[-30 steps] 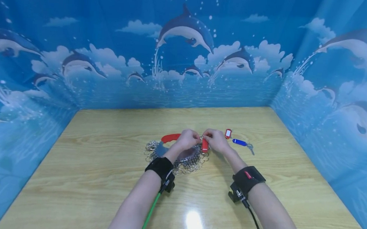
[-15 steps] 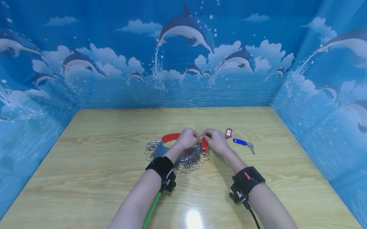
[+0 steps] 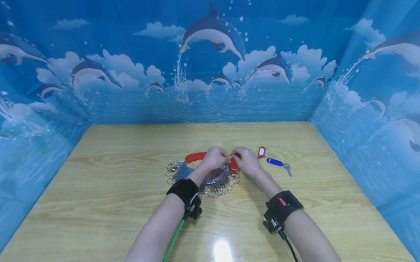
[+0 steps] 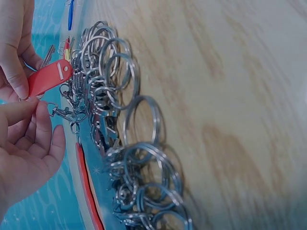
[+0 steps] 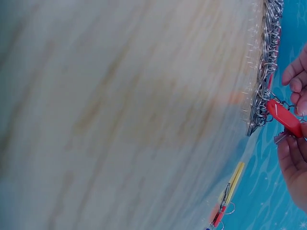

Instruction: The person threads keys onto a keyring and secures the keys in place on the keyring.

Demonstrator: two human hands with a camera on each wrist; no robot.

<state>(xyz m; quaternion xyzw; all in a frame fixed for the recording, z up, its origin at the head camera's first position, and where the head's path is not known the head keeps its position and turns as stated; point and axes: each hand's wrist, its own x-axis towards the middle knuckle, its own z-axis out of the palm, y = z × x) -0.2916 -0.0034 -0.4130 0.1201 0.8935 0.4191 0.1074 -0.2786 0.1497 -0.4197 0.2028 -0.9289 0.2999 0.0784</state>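
Both hands meet over the right end of a metal key holder with a red handle [image 3: 195, 157] and many split rings [image 3: 217, 191] along its curved edge. My right hand [image 3: 247, 159] pinches the top of a red key tag [image 4: 50, 76], which slants toward the rings in the left wrist view. A key [image 4: 47, 57] shows behind that tag, by the right fingers. Thumb and forefinger of my left hand [image 3: 214, 158] pinch the small ring at the tag's upper end, close to a metal clasp [image 4: 69, 113]. Fingertips of both hands nearly meet and partly hide that ring.
To the right on the wooden table [image 3: 118, 205] lie a red tag with a white label [image 3: 261, 152] and a blue tag [image 3: 274, 162] with a key [image 3: 287, 168]. A yellow tag [image 5: 235, 182] shows in the right wrist view. Dolphin-print curtains [image 3: 143, 103] enclose the table.
The lower end of the held red tag has risen slightly and shifted a little left. Both hands stay in nearly the same place with the same pinch.
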